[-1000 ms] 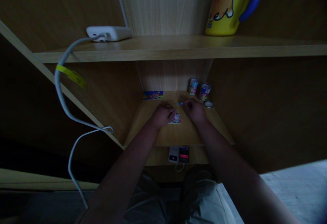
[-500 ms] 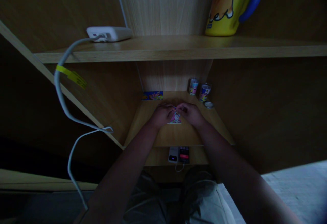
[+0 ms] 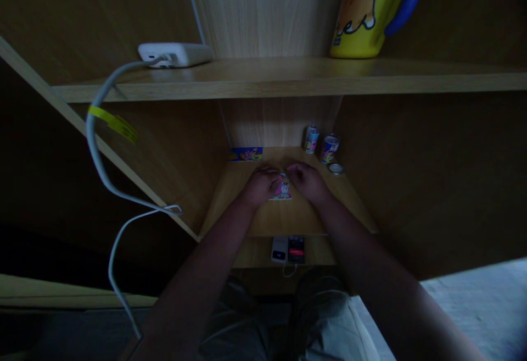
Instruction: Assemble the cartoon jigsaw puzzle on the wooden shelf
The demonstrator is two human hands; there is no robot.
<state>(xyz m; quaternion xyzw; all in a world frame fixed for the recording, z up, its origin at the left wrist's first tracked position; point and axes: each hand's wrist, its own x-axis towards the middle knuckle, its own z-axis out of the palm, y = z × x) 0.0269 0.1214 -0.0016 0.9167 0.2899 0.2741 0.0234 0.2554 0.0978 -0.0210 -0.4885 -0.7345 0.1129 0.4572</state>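
A small pink picture card [image 3: 285, 190] with a pale cartoon figure lies flat on the lower shelf board. At its left and upper edge is my left hand [image 3: 261, 186], fingers bent and thumb against the card, holding it. My right hand [image 3: 308, 182] is just beyond the card's upper right corner, fingers loosely curled with a gap at the tips. Nothing shows in it. The card's left side is partly hidden by my left hand.
Behind my hands lie a blue cartoon strip [image 3: 246, 154], two small printed cans [image 3: 312, 139] and a round metal lid [image 3: 336, 169]. A power bank [image 3: 279, 249] and phone [image 3: 296, 250] sit below. Above are an upper shelf [image 3: 272, 86], a yellow mug [image 3: 358, 31] and a hanging cable [image 3: 96, 155].
My right hand has drawn slightly right, away from my left fingertips, and its fingers have parted. More of the card's upper edge shows. My left hand stays almost in place.
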